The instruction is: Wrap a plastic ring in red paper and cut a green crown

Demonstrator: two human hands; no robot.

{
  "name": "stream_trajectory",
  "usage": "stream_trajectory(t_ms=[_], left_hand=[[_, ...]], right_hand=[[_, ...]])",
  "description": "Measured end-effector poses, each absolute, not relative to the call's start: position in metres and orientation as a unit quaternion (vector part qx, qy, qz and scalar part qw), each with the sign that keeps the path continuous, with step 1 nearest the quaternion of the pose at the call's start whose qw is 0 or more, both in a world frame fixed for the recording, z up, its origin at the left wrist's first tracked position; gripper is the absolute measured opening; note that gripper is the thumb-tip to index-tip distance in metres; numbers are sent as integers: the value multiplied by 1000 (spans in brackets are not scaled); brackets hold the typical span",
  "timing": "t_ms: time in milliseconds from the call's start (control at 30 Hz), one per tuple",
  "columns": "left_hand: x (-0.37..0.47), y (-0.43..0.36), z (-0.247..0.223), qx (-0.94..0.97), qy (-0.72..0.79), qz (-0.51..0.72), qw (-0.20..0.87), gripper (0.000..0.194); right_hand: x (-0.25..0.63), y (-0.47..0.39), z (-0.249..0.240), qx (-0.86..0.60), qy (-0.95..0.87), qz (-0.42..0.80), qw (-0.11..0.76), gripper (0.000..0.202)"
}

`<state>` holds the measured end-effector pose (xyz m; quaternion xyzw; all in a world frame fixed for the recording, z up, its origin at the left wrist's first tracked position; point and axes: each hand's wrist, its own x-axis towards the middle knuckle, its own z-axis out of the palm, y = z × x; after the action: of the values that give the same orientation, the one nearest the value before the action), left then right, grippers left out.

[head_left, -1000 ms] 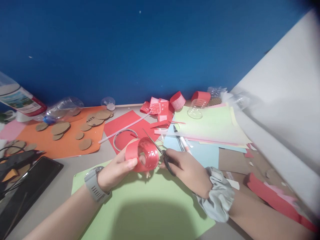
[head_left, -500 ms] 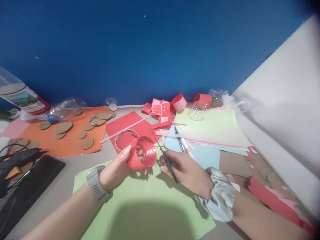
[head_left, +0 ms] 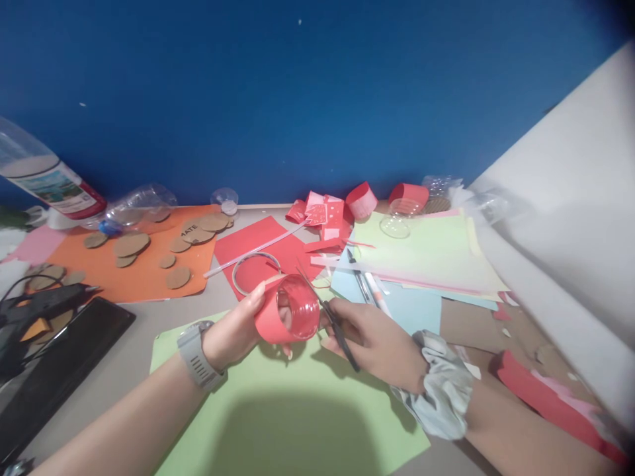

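Observation:
Wrapped round a red paper-covered clear plastic ring (head_left: pixel 270 316), my left hand (head_left: pixel 238 337) holds it above a light green sheet (head_left: pixel 292 383). The ring's open end faces right. My right hand (head_left: pixel 364 334) grips black-handled scissors (head_left: pixel 340 334), whose blades point up and left beside the ring's right edge. Whether the blades touch the ring cannot be made out. Behind the ring, a round hoop (head_left: pixel 238 268) lies on a red sheet (head_left: pixel 258 241).
Cardboard discs (head_left: pixel 131 244) lie on an orange sheet (head_left: pixel 109 277) at the left, near a leaning bottle (head_left: pixel 59 188) and a black phone (head_left: pixel 64 370). Pens (head_left: pixel 362 281), red paper rings (head_left: pixel 361 200) and coloured sheets (head_left: pixel 426 254) are at the back right.
The red ring has shifted slightly right and turned, showing more of its inside. The scissors now sit closer to its edge. The whole view has shifted a little.

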<state>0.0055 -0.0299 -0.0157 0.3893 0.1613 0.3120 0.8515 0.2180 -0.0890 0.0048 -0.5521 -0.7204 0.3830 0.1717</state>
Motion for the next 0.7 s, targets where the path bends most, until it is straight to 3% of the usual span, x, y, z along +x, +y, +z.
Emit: stream_trajectory(t_ms=[433, 700], left_hand=[[6, -30, -14, 378, 215, 292, 852, 44], [7, -30, -15, 407, 198, 303, 838, 45]], right_hand=[[218, -91, 2, -565, -693, 408, 184, 24], [218, -90, 1, -594, -641, 424, 237, 24]])
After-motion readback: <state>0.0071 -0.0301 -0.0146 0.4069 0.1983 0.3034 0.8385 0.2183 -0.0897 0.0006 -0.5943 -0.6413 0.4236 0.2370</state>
